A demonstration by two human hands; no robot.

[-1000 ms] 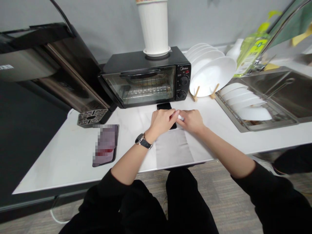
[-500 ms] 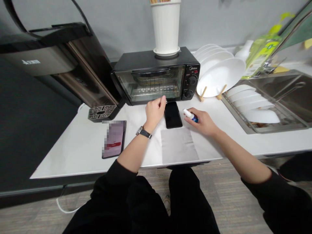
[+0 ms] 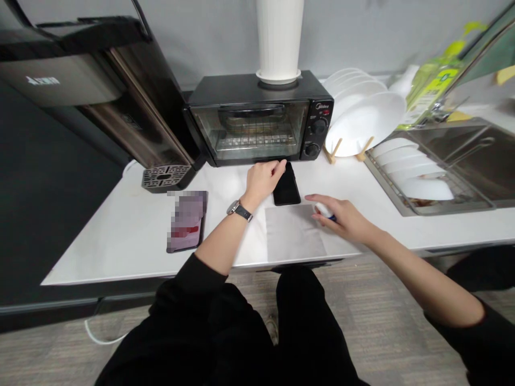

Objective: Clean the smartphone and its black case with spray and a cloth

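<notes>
My left hand (image 3: 262,181), with a watch (image 3: 239,210) on its wrist, is closed above the upper left of a black phone (image 3: 287,190). Its curled fingers hide whatever they may hold. In my right hand (image 3: 348,217) is a small bottle (image 3: 324,210) with a white top and a blue body, tilted and partly covered by the fingers. The index finger stretches past the white top. A thin grey cloth (image 3: 293,233) lies flat on the counter below the phone, just left of my right hand.
A black toaster oven (image 3: 257,128) stands behind the phone, a white cup (image 3: 279,43) on top. At left are a drinks dispenser (image 3: 132,107) and a second phone (image 3: 188,221). White plates (image 3: 364,126) stand in a rack beside the sink (image 3: 475,150).
My right hand has drawn back toward me with the bottle, now over the cloth's right edge, its index finger straighter. My left hand has shifted slightly right, over the phone's upper part.
</notes>
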